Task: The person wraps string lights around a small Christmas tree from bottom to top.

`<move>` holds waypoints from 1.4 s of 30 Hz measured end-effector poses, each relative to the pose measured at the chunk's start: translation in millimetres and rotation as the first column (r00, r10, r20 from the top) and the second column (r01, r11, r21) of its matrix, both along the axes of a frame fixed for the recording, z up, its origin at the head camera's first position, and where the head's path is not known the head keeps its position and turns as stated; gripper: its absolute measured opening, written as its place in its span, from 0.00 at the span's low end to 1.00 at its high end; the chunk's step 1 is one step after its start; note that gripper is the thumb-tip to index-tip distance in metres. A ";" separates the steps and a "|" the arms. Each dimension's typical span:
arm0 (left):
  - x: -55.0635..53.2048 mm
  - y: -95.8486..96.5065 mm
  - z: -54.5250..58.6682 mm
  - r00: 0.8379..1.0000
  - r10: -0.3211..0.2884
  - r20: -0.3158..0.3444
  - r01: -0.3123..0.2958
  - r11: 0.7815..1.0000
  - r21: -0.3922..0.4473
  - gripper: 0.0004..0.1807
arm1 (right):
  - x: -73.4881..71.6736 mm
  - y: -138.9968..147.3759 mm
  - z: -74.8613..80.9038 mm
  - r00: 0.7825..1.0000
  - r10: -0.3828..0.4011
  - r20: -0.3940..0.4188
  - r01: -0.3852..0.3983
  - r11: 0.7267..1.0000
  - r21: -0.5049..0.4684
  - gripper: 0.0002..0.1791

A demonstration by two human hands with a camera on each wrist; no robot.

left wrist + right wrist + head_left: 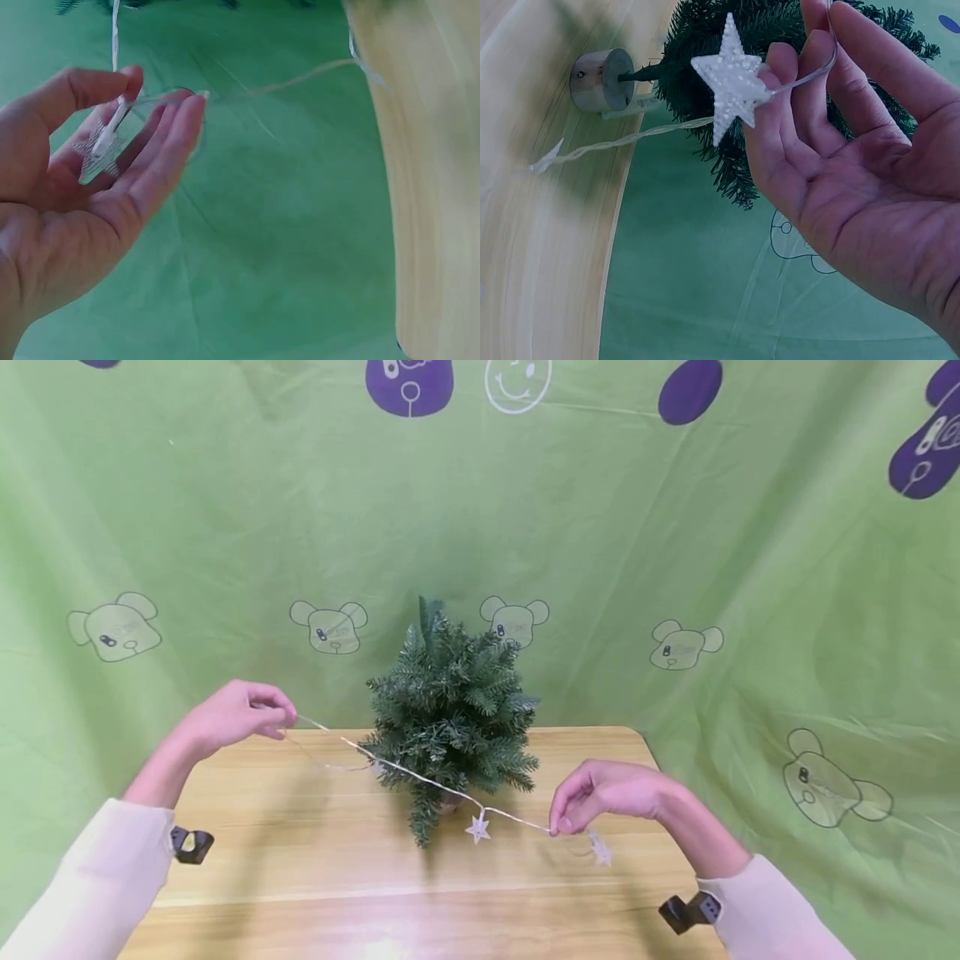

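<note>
A string of star lights stretches at a slant between my two hands, in front of a small green artificial Christmas tree. My left hand pinches the string between thumb and fingertips, left of the tree. In the left wrist view a clear star hangs against that palm. Lower and to the right, my right hand pinches the string's other part. One star dangles before the tree's lower branches. Beside the right fingers a white star hangs, and a farther star shows along the string.
The tree stands on a round wooden base near the back of a light wooden table. Behind and around the table hangs a green cloth with printed bears. Each sleeve has a dark device at the wrist.
</note>
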State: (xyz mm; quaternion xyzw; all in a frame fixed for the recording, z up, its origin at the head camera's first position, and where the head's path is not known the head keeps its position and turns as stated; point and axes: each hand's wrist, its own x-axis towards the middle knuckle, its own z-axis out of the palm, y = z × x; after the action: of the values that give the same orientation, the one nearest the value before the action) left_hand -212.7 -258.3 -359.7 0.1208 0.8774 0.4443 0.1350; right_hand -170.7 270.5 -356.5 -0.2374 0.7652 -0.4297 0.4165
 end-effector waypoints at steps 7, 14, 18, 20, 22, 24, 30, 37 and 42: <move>-3.9 10.1 17.6 0.992 0.103 -0.077 -0.104 0.995 -0.002 0.14 | 2.5 -1.0 0.6 1.000 0.008 0.000 -0.008 1.000 -0.014 0.12; -7.2 13.7 14.9 0.983 0.126 -0.130 -0.138 0.986 -0.093 0.13 | 3.9 -1.5 0.2 1.000 0.014 0.014 -0.014 0.999 -0.041 0.12; -8.6 15.4 10.1 0.984 0.120 -0.130 -0.134 0.985 -0.107 0.13 | 4.7 -2.0 -1.2 1.000 0.010 0.025 -0.009 0.999 -0.041 0.12; -9.5 15.0 7.4 0.986 0.112 -0.122 -0.127 0.985 -0.119 0.14 | 5.1 -2.2 -1.6 1.000 0.007 0.025 -0.006 0.999 -0.038 0.12; -10.0 13.5 3.7 0.989 0.104 -0.106 -0.117 0.984 -0.131 0.15 | 5.3 -2.6 -1.6 1.000 0.006 0.022 -0.005 0.999 -0.035 0.12; -10.1 11.0 -1.0 0.992 0.100 -0.082 -0.111 0.985 -0.135 0.15 | 5.3 -3.3 -1.5 1.000 0.008 0.016 -0.007 0.999 -0.033 0.12; -11.8 4.5 -11.3 0.992 0.114 -0.052 -0.119 0.988 -0.097 0.16 | 5.2 -7.9 -0.6 1.000 0.009 0.014 -0.008 0.999 -0.037 0.12; -19.4 9.3 9.4 0.984 0.152 -0.092 -0.159 0.984 -0.075 0.19 | 3.0 -11.4 2.0 1.000 0.008 -0.008 -0.008 0.999 -0.036 0.12; -21.3 17.9 30.7 0.981 0.148 -0.126 -0.156 0.986 -0.053 0.21 | -0.9 -6.8 5.7 1.000 0.007 -0.024 -0.007 1.000 -0.021 0.11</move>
State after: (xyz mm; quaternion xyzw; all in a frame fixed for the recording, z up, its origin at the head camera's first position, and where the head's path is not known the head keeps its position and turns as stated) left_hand -234.0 -240.5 -328.9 0.0760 0.9042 0.4173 0.0508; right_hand -171.6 263.7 -350.8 -0.2496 0.7648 -0.4334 0.4061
